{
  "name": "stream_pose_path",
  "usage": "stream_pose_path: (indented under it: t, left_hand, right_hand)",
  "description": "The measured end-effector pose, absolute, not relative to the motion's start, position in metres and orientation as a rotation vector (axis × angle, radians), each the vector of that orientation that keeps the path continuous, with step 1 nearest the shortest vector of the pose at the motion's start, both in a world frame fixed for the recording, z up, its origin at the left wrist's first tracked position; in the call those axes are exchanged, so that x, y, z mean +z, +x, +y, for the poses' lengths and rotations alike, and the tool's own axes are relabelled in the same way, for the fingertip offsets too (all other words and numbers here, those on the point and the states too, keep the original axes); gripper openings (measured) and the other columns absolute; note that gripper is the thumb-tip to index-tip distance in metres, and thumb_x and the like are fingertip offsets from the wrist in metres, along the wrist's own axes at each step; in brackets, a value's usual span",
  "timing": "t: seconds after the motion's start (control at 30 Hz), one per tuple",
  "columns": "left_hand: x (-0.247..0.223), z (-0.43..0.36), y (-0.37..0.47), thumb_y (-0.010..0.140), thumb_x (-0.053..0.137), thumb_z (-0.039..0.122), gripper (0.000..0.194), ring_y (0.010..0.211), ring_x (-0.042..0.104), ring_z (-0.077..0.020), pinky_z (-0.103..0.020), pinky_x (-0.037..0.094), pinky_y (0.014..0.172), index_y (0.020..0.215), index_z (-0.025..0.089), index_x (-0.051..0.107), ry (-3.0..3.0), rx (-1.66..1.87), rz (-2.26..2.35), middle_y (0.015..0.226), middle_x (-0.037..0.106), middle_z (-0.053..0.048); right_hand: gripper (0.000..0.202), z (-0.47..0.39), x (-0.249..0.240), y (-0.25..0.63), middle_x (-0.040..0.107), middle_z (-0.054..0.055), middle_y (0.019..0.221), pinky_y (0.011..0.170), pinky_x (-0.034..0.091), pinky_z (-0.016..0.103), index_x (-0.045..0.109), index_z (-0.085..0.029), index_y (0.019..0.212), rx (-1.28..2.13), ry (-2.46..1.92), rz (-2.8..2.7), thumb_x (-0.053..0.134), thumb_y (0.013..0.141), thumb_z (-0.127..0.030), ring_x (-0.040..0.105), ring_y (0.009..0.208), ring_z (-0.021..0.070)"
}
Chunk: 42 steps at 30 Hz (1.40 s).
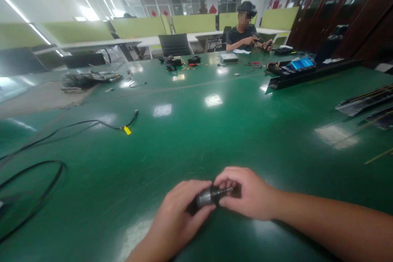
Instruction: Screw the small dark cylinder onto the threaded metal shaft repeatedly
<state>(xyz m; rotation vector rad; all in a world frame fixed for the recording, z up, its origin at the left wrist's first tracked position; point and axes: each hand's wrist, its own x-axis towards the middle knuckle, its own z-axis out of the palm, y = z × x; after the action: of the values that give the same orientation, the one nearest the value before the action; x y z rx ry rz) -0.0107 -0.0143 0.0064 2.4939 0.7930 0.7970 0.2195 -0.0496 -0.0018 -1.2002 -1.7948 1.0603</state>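
A dark, shiny cylindrical metal part [206, 197] with a ringed neck and a thin pale shaft lies on its side, low over the green table [172, 147]. Around its thick body curls my left hand [181, 208], thumb on the near side and fingers on the far side. My right hand [250, 192] closes round the ringed neck from the right, with the thin shaft pointing toward its palm. Shadow and fingers hide parts of the piece, so its exact kind cannot be made out.
A black cable [89, 123] with a yellow tag [127, 130] runs across the left side. Black metal channels [313, 75] lie at the right. Across the table a person [244, 32] in a cap sits handling something, near a grey box [229, 58] and black tools [170, 63].
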Motion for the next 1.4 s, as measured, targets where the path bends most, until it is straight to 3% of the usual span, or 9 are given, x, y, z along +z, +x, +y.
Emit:
stream_pose_path:
  t: [0.73,1.4]
  left_hand:
    - [0.004,-0.015,-0.003,0.084,0.07,0.023,0.03,0.09,0.069,-0.0175,-0.026,0.056,0.08,0.113,0.024,0.064,2.449,0.803,0.785,0.101,0.073,-0.004]
    - [0.004,-0.018,-0.003,0.084,0.069,0.02,0.027,0.09,0.069,-0.0183,-0.027,0.056,0.082,0.111,0.022,0.066,2.471,0.842,0.837,0.101,0.073,-0.005]
  right_hand:
    - [0.014,-0.049,0.003,0.22,0.068,0.001,0.081,0.071,0.046,0.026,0.073,-0.02,0.093,1.017,-1.221,-1.861,0.07,0.08,-0.023,0.062,0.075,0.0154]
    - [0.013,-0.047,0.003,0.218,0.069,0.001,0.079,0.066,0.045,0.024,0.074,-0.018,0.088,1.052,-1.217,-1.786,0.072,0.075,-0.017,0.061,0.071,0.0141]
